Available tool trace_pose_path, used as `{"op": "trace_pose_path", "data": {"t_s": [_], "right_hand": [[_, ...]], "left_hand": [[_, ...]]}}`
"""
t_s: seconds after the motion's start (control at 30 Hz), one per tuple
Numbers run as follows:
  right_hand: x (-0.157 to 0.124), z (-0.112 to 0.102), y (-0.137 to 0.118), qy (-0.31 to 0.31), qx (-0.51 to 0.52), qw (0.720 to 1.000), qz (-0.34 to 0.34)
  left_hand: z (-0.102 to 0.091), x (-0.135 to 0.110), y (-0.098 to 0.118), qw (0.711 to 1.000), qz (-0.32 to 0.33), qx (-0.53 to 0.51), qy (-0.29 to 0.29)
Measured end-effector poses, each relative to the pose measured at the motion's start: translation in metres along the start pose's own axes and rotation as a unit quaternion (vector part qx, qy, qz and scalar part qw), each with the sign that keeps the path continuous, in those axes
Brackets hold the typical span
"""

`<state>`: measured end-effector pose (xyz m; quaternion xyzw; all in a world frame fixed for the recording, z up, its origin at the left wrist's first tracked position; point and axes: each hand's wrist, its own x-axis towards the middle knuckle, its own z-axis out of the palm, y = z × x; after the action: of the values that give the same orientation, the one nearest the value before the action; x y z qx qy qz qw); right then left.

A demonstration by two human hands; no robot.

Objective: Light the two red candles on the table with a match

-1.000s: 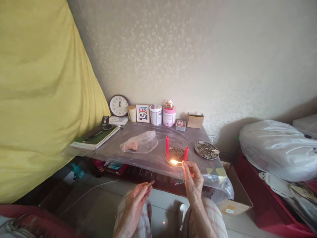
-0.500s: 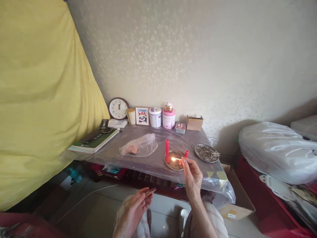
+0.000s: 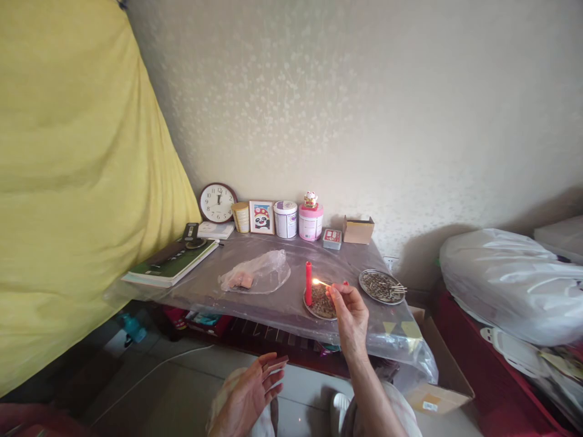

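Matchstick [image 3: 323, 283], pale, lit, our right hand [image 3: 351, 312] pinched near a red cylindrical candle [image 3: 308, 284]; our left hand [image 3: 249, 389] held a flat brownish object [image 3: 276, 363].

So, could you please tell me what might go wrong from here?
The lit match burns close to the fingers of the right hand, so they could get scorched. If it dropped, the plastic sheet below might melt. A bump could perhaps tip the upright red candle beside the flame.
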<state>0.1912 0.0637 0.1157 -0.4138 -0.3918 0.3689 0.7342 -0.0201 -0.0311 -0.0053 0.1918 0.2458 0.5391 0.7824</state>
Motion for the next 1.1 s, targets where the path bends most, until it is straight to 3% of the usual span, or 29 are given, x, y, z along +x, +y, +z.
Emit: {"op": "trace_pose_path", "data": {"t_s": [0.53, 1.1], "right_hand": [[0.021, 0.025, 0.005, 0.009, -0.002, 1.000, -0.027], [0.037, 0.035, 0.015, 0.036, -0.054, 0.997, -0.041]], "left_hand": [[-0.008, 0.002, -0.002, 0.999, -0.029, -0.033, -0.010], [-0.010, 0.003, -0.002, 0.998, -0.043, -0.051, -0.015]]}}
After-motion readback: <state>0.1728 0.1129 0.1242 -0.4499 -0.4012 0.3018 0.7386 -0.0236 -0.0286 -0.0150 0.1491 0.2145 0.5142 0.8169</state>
